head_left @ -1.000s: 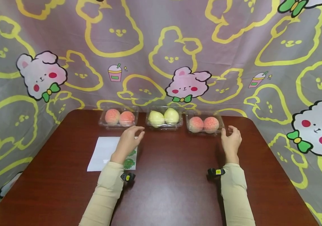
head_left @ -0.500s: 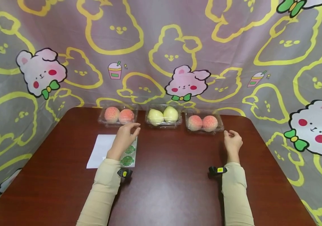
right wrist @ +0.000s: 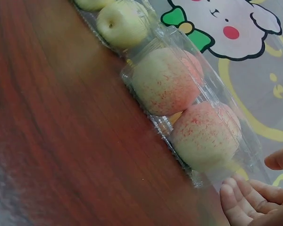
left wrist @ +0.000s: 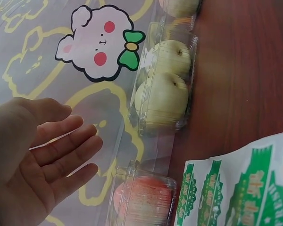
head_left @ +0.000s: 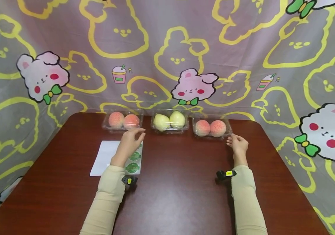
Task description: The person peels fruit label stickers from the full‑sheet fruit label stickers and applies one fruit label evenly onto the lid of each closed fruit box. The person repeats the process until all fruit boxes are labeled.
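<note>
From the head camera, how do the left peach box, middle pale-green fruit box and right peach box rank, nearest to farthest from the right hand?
From the right hand:
1. Right peach box: right end of the row, just by the hand.
2. Middle pale-green fruit box: centre of the row.
3. Left peach box: left end of the row.

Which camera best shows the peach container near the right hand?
Right wrist: the peach container looks largest there, both peaches plain. Head shows it smaller; left wrist, only a cropped end.
</note>
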`<action>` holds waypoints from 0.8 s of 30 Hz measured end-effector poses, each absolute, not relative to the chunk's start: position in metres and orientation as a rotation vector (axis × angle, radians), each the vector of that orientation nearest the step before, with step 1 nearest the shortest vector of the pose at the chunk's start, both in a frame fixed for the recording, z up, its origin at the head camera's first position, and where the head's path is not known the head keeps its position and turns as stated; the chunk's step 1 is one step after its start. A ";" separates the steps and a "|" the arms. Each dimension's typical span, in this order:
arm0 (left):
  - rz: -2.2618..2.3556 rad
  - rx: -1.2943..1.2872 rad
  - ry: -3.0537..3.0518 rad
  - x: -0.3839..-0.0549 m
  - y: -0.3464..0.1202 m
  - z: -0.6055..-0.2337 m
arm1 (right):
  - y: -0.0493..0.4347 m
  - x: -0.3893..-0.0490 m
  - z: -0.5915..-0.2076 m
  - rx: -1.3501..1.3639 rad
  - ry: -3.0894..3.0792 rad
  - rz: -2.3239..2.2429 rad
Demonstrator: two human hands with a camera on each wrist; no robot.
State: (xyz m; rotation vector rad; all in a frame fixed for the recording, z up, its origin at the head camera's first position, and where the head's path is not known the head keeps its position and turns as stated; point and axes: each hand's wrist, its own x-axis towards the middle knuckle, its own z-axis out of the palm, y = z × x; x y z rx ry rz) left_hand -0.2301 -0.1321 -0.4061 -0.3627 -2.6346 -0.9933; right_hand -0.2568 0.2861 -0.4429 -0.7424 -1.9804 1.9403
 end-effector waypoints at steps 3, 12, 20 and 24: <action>-0.987 -0.366 -2.647 -0.230 -0.133 -0.406 | 0.287 -0.261 -0.442 -0.753 -1.930 2.019; -0.995 -0.364 -2.642 -0.233 -0.132 -0.411 | 0.289 -0.268 -0.436 -0.794 -1.831 2.207; -1.010 -0.368 -2.646 -0.234 -0.131 -0.415 | 0.287 -0.275 -0.437 -0.862 -1.768 2.207; -1.003 -0.384 -2.641 -0.234 -0.130 -0.415 | 0.286 -0.275 -0.437 -0.863 -1.780 2.191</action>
